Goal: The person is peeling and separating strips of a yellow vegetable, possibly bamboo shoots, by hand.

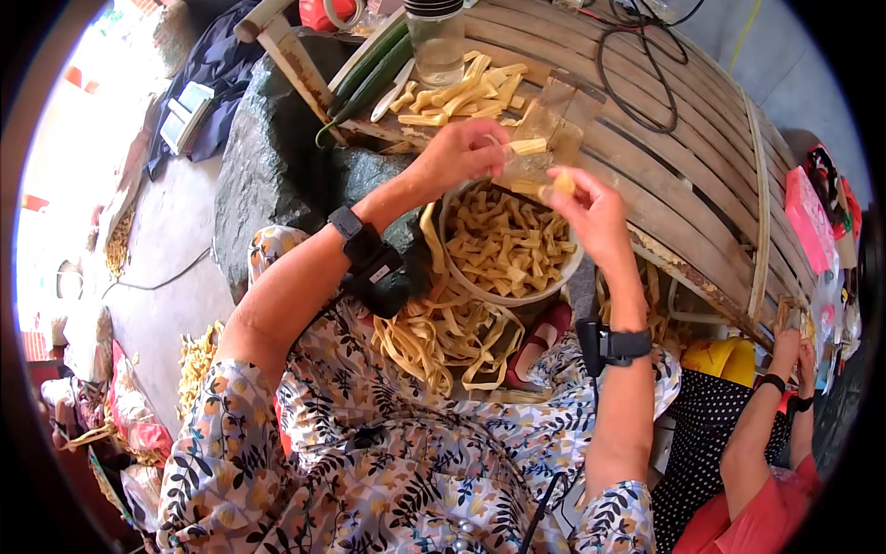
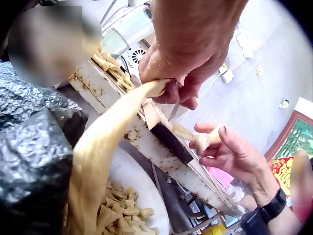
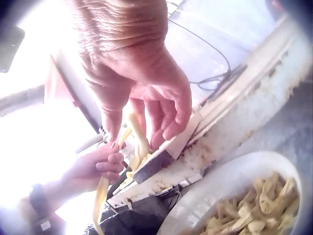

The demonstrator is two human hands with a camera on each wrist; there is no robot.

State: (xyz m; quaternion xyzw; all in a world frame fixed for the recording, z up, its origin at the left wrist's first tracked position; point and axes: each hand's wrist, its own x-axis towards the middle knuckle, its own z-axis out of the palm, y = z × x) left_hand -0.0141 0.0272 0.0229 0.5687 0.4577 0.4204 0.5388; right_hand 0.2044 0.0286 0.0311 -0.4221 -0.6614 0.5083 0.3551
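In my left hand (image 1: 452, 159) I grip a long pale-yellow tofu-skin strip (image 2: 110, 134), which hangs down past the tub. Facing it across the table edge, my right hand (image 1: 600, 217) pinches a short knotted piece of tofu skin (image 2: 208, 142) between thumb and fingers. Both hands are above the near side of a white tub (image 1: 510, 302) holding many tofu knots (image 1: 508, 245). A small wooden board (image 1: 554, 148) lies at the table edge behind the hands. Loose strips (image 1: 448, 337) are heaped below the tub, by my legs.
Short tofu-skin pieces (image 1: 466, 92) lie on the slatted table (image 1: 674, 175), near green cucumbers (image 1: 374, 78) and a clear jar (image 1: 437, 51). A black cable (image 1: 637, 28) loops farther back. Dark plastic sheeting (image 1: 263, 157) stands to the left. Another person's arms (image 1: 757, 434) are at right.
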